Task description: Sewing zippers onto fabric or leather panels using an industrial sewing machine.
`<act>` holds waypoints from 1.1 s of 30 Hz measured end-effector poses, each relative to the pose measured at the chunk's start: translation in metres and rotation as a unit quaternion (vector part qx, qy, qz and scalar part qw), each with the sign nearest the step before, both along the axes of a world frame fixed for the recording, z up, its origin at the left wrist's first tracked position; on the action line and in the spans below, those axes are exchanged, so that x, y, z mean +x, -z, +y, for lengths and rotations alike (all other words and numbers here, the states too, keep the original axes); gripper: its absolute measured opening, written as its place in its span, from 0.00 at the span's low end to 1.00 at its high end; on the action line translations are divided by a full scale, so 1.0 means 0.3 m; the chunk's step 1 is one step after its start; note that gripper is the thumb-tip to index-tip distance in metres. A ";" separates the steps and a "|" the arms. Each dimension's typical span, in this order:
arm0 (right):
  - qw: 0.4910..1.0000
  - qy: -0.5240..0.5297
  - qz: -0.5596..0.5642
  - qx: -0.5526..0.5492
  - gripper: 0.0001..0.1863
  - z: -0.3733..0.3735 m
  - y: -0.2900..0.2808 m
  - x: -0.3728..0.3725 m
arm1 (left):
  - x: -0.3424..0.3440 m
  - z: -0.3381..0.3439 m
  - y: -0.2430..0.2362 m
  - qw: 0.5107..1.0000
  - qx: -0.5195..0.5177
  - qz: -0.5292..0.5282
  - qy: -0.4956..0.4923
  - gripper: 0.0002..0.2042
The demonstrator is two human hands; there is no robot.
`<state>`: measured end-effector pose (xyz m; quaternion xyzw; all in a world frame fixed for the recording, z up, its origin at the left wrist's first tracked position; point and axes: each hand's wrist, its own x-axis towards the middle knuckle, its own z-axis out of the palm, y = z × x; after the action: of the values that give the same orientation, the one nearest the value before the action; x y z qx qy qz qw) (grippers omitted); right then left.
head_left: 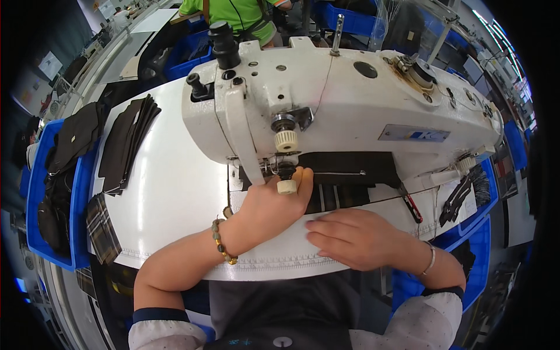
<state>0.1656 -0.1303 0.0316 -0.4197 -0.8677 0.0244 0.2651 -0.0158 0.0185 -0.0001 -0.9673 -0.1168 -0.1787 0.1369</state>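
My left hand [274, 201] is bent in at the needle area of a white sewing machine [344, 87]. Its fingers are curled together, and the machine's head and knobs hide part of them. Beside those fingers, dark fabric [379, 166] lies under the machine arm, with a thin light strip along it. Dark plaid fabric [335, 197] with pale stripes shows just in front of it. My right hand [356, 236] lies palm down on the white table [169, 216], fingers stretched toward the left, close to the plaid's near edge. I see nothing held in it.
A red-and-black handled tool [411, 205] lies right of the fabric. Stacked dark pieces [125, 143] and a plaid piece [104, 227] rest at the table's left. Blue bins [81, 198] stand on both sides. Beyond the machine is a person in a green top [236, 14].
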 end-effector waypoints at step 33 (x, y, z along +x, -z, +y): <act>0.982 0.103 -0.142 0.065 0.19 0.021 0.018 -0.069 | -0.126 -0.045 -0.024 0.997 -0.027 -0.054 0.055 0.17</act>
<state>0.1450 -0.1239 0.0261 -0.4880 -0.8483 -0.1195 0.1670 -0.0535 0.0052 0.0071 -0.9645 -0.0753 -0.2348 0.0946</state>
